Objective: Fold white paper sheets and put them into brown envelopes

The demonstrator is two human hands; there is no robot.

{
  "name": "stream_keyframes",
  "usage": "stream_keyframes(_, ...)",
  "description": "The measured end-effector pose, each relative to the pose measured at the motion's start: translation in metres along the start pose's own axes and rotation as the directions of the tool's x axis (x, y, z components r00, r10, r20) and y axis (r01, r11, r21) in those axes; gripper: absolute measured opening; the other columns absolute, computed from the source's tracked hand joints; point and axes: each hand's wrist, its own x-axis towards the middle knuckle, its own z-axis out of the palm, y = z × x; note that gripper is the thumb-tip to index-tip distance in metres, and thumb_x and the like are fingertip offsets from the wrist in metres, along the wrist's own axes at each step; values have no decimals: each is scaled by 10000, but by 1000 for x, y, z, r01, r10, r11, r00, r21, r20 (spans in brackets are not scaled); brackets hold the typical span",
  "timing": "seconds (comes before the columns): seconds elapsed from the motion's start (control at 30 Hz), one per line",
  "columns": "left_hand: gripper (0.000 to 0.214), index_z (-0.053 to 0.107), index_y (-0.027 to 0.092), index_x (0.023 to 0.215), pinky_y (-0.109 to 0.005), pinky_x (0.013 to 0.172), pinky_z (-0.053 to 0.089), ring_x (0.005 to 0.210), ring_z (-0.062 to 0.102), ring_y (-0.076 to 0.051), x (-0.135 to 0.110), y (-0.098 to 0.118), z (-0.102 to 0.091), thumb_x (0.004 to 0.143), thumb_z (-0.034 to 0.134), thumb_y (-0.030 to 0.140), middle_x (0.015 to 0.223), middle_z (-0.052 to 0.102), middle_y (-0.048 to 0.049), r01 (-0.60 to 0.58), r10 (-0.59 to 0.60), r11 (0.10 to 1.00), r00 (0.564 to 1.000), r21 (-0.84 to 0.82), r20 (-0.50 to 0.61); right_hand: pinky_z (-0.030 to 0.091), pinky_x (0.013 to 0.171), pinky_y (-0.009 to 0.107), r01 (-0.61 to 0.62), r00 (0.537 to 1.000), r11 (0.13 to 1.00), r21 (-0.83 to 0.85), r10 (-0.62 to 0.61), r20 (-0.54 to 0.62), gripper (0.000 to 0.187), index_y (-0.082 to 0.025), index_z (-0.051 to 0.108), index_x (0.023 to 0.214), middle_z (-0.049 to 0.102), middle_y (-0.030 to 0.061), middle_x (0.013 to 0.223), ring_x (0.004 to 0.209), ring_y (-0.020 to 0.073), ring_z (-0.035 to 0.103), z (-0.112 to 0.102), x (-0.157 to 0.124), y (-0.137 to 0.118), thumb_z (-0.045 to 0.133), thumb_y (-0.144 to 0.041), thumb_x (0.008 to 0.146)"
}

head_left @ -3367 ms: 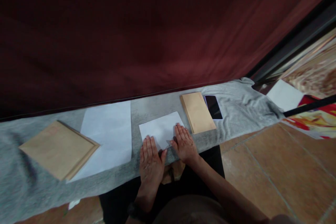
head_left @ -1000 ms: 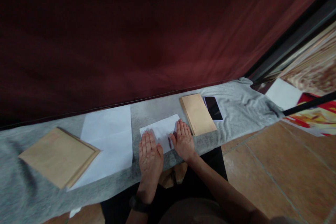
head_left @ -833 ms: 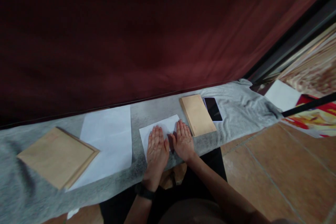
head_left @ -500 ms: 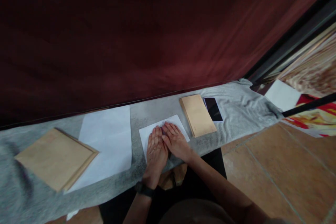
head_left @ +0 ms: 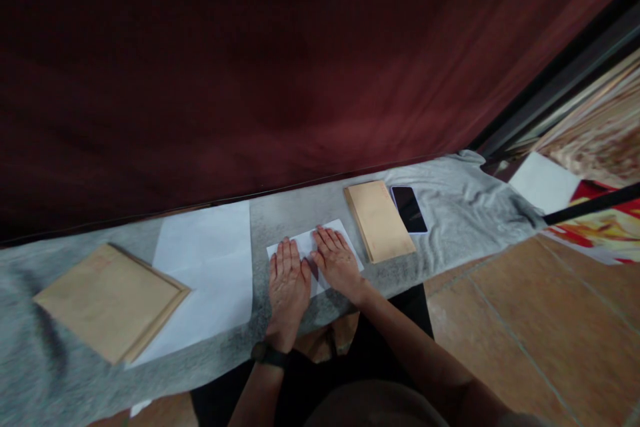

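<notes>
- Lying flat: small white rectangular paper sheet (head_left: pixel 306 242), under left hand (head_left: pixel 287 283) and right hand (head_left: pixel 337 260), fingers open, outstretched.
- Just right: tan paper envelope stack (head_left: pixel 379 220), then black rectangular phone (head_left: pixel 409 209).

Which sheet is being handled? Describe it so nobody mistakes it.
On the grey cloth below the dark red curtain, look midway between the large white sheet and the right brown envelope stack. The small white sheet there is the only paper with the left hand and right hand flat on it.
</notes>
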Motion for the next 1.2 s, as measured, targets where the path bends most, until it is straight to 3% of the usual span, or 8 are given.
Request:
stream_keyframes(0.3, 618, 266, 40, 1565, -576, 1184, 349, 1507, 302, -346, -7, -3, -3, 1009, 357, 295, 1569, 391, -267, 84, -85, 996, 992, -7, -93, 299, 1205, 493, -145, 986, 986, -77, 138, -90, 621, -18, 318, 1562, 355, 214, 1598, 1506, 302, 302, 5, -10, 12, 359, -404, 1077)
stream_keyframes(0.5, 605, 349, -43, 1505, -565, 1202, 320, 1510, 291, -364, -12, -1, -9, 1015, 339, 313, 1542, 401, -317, 190, -187, 981, 980, 29, -74, 306, 1196, 494, -208, 974, 974, -95, 197, -114, 661, 13, 301, 1560, 367, 240, 1585, 1493, 329, 320, 3, -17, 14, 369, -427, 1071)
stream_keyframes(0.63, 620, 289, -16, 1540, -579, 1208, 303, 1522, 263, -358, -17, 0, -13, 1010, 355, 300, 1578, 354, -297, 214, -213, 977, 975, 8, -67, 317, 1189, 500, -221, 969, 971, -87, 209, -131, 664, 9, 285, 1567, 370, 245, 1581, 1488, 329, 330, 2, -19, 14, 372, -421, 1069)
stream_keyframes(0.77, 637, 187, 36, 1584, -582, 1217, 290, 1534, 236, -339, -26, 15, -19, 1013, 343, 270, 1615, 312, -258, 123, -122, 992, 991, 11, -57, 326, 1184, 516, -227, 967, 972, -68, 216, -138, 640, -25, 287, 1576, 362, 229, 1589, 1486, 325, 337, 3, -19, 13, 372, -402, 1067)
stream_keyframes(0.93, 640, 148, 95, 1602, -529, 1228, 314, 1533, 258, -285, -41, 43, -19, 1011, 335, 255, 1628, 333, -190, -43, 44, 999, 998, -16, 47, 321, 1194, 512, -231, 967, 971, -60, 222, -126, 625, -22, 308, 1569, 345, 220, 1600, 1503, 322, 304, 1, -19, 15, 377, -387, 1066)
stream_keyframes(1.07, 624, 187, 85, 1593, -533, 1225, 320, 1531, 263, -284, -51, 48, -11, 1007, 323, 251, 1614, 361, -192, -62, 61, 998, 994, -3, 89, 300, 1212, 518, -160, 984, 987, -23, 158, -86, 581, -75, 315, 1578, 348, 186, 1608, 1516, 287, 284, -8, -22, 14, 364, -345, 1067)
stream_keyframes(1.2, 612, 219, 51, 1579, -531, 1214, 340, 1526, 269, -290, -50, 41, -8, 985, 305, 172, 1594, 380, -223, -96, 95, 995, 991, 4, 90, 311, 1226, 468, 73, 996, 993, 92, -76, 35, 517, -152, 395, 1554, 388, 106, 1605, 1507, 231, 310, -20, -30, 3, 360, -331, 1069)
